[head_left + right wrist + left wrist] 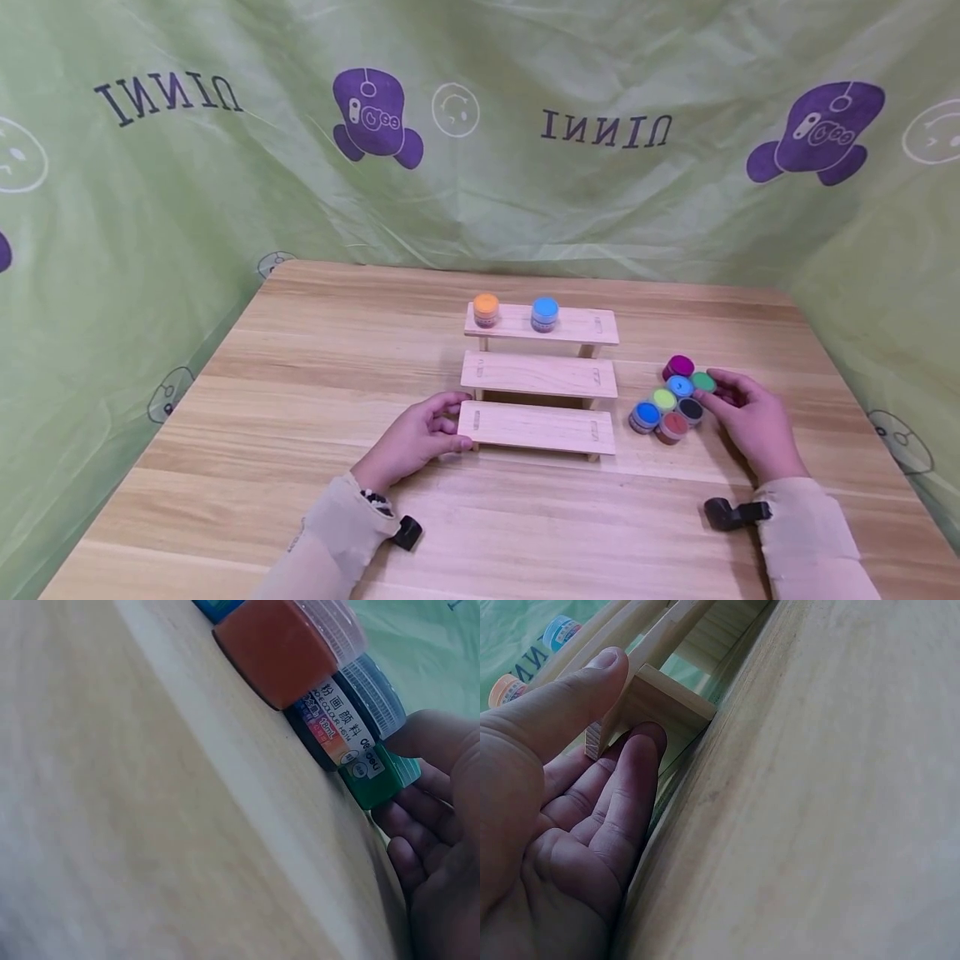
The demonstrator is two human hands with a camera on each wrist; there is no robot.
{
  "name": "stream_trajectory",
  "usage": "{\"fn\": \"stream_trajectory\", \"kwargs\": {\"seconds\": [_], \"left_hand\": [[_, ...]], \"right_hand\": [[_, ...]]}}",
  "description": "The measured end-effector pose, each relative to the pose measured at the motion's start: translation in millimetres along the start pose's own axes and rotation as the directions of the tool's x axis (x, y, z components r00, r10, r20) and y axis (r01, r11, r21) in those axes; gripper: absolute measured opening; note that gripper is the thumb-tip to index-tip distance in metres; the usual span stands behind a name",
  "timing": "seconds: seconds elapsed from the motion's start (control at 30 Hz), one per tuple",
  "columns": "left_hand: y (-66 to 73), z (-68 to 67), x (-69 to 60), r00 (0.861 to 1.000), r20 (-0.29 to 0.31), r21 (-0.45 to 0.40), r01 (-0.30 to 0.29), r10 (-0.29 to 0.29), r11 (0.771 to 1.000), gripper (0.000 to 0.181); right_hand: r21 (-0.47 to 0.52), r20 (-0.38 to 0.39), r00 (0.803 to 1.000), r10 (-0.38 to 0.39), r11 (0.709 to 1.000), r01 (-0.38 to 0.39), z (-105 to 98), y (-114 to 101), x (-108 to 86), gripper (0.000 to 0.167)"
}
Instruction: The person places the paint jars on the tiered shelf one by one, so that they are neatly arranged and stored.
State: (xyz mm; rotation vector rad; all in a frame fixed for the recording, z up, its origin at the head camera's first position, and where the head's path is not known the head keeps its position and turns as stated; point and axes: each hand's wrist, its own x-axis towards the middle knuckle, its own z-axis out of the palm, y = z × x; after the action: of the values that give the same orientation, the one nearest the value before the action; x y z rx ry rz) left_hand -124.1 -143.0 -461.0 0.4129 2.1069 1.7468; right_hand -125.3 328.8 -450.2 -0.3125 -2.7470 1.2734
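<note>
My left hand [415, 440] grips the left end of the lowest shelf [536, 427] of a three-tier wooden stand. In the left wrist view, thumb and fingers of the hand [577, 802] lie around the shelf's end and its support [664, 701]. My right hand [759, 427] holds the green jar [703, 382] at the right edge of a cluster of paint jars. In the right wrist view, fingers of that hand [442, 802] curl at the green jar [375, 778], beside a black jar [337, 720]; the thumb tip is near both jars.
An orange jar [486, 310] and a light blue jar [545, 314] stand on the top shelf. Magenta [678, 367], blue [645, 416], lime [664, 400] and brown [672, 427] jars are in the cluster. A green printed cloth [480, 208] hangs behind the table [337, 333].
</note>
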Motion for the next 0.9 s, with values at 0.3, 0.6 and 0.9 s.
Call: {"fn": "stream_trajectory", "kwargs": {"seconds": [0.3,0.6,0.9], "left_hand": [[1.2,2.3,1.4,1.0,0.012,-0.015,0.012,-0.012,1.0,0.064],[-1.0,0.2,1.4,1.0,0.02,-0.019,0.017,-0.016,1.0,0.065],[-3.3,-1.5,2.7,1.0,0.002,-0.024,0.012,-0.012,1.0,0.065]], "right_hand": [[0.042,-0.055,0.998,0.026,0.999,-0.024,-2.9,0.6,-2.1,0.061],[0.132,-0.13,0.991,0.027,0.991,-0.01,-0.8,2.1,-2.6,0.049],[0.154,-0.144,0.989,0.014,0.988,0.008,2.3,4.3,0.1,0.046]]}}
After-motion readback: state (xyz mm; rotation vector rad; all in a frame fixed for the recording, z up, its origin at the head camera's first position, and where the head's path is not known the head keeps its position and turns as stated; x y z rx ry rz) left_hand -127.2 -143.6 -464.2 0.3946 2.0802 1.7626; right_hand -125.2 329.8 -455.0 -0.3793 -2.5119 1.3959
